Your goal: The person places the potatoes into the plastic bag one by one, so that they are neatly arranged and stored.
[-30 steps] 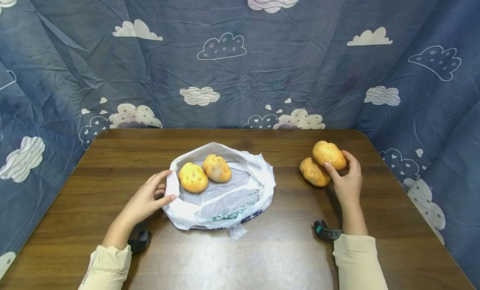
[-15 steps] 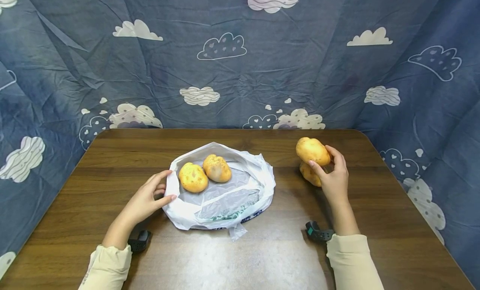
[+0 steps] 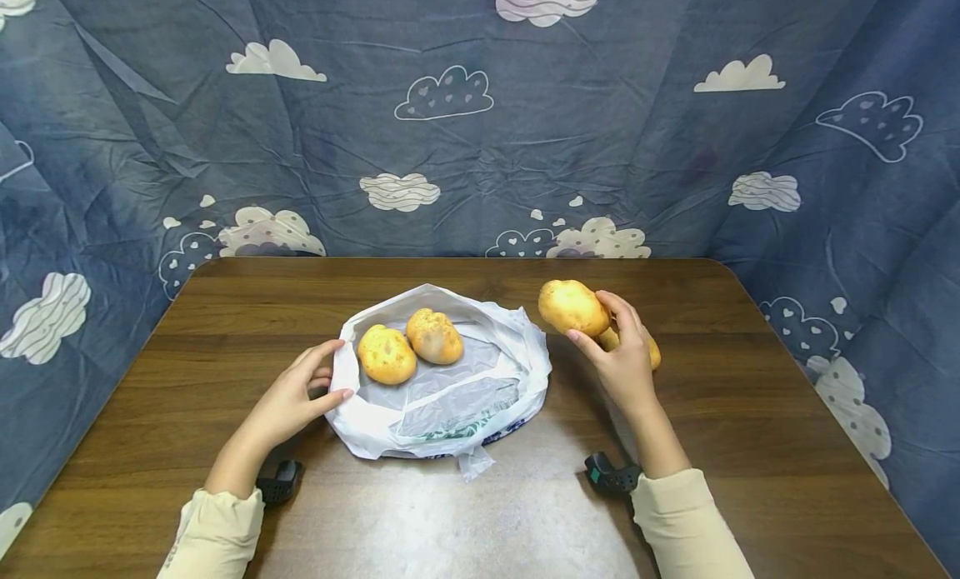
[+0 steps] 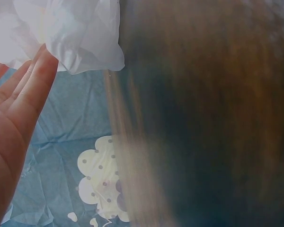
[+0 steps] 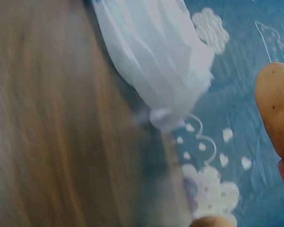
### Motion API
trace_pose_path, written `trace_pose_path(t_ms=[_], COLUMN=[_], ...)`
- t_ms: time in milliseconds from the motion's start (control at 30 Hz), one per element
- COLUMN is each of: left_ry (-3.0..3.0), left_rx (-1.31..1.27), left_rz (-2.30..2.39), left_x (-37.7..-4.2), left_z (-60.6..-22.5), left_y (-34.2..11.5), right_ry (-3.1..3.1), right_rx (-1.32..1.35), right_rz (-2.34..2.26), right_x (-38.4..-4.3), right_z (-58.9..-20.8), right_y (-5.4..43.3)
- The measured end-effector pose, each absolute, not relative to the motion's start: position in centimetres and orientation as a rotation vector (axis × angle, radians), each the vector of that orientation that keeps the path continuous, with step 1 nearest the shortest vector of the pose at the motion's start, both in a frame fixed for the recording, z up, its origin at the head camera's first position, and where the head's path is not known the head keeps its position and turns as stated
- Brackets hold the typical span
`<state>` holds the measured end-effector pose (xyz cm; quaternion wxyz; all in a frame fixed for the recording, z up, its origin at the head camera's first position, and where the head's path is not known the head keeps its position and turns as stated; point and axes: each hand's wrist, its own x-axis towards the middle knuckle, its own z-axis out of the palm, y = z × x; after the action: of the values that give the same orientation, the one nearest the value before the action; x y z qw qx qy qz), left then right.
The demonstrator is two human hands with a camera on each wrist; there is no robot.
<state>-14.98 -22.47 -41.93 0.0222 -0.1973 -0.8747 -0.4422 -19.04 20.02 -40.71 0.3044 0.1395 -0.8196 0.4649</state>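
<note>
A white plastic bag lies on the table with its mouth spread wide. Inside it, toward the left, sit two potatoes: one yellow potato and one browner potato. My left hand touches the bag's left rim with thumb and index fingertips; in the left wrist view its fingers reach straight to the plastic. My right hand holds another potato between thumb and fingers, just right of the bag. Only the edge of this held potato shows in the right wrist view.
One more potato lies on the table behind my right hand, mostly hidden by it. The brown wooden table ends at a blue cloud-patterned curtain at the back and sides.
My right hand has carried its potato leftward from the right side of the table to near the bag, passing over the other potato. The left hand and the bag have stayed put.
</note>
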Motion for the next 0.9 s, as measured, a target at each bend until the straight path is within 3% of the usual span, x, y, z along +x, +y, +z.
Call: trace_pose_path(t_ms=[233,467,900], left_ry=[-2.712,-2.716,-2.717], left_rx=[-0.609,-0.602,-0.603], left_rz=[-1.369,-1.359,-1.359], left_x=[-15.0,-15.0,-15.1], left_z=[-41.9,-41.8,-41.9], left_y=[-22.4,-22.5,-22.5], right_ry=[-2.185,-2.171,-2.212], right_rx=[0.477,0.579,0.718], right_rz=[1.237,1.216,1.322], right_x=[-18.5,-16.4,-15.8], right_z=[-40.8,-38.5,-39.1], right_y=[17.7,14.5,11.7])
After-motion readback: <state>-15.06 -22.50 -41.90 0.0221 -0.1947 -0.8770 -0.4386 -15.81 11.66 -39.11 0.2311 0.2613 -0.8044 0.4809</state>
